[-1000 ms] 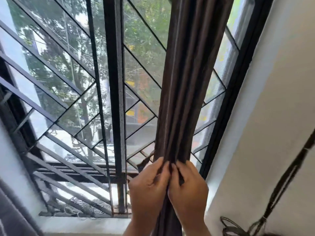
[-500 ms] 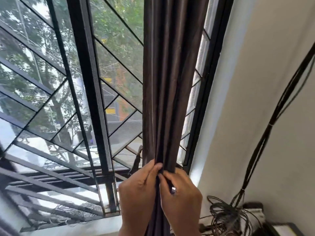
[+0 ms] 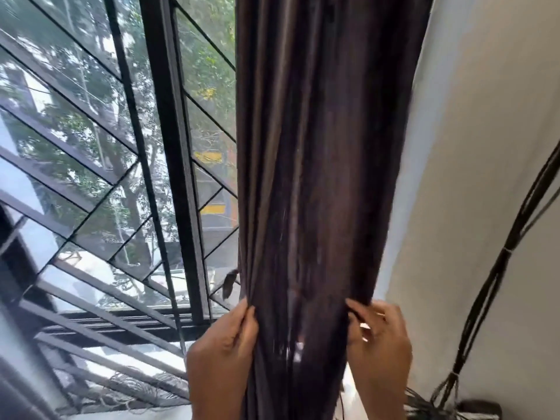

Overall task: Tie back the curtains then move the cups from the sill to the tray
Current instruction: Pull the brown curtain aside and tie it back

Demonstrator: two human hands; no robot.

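Observation:
A dark brown curtain (image 3: 318,153) hangs gathered in vertical folds at the right side of the window, filling the middle of the view. My left hand (image 3: 222,353) pinches its left edge low down. At the same height my right hand (image 3: 380,344) grips the right edge. The two hands are apart, with the bunched cloth between them. A short dark strip of fabric (image 3: 228,283) sticks out just left of the curtain above my left hand. No cups, tray or sill top are in view.
A black window frame post (image 3: 178,177) and slanted metal grille bars (image 3: 91,165) stand left of the curtain, trees and buildings beyond. A pale wall (image 3: 485,147) is on the right, with black cables (image 3: 500,268) running down to a tangle at the bottom right.
My hands, which were pinched together at the front of the curtain, have spread apart to its two edges. The curtain now looks wider and closer, and the view has shifted.

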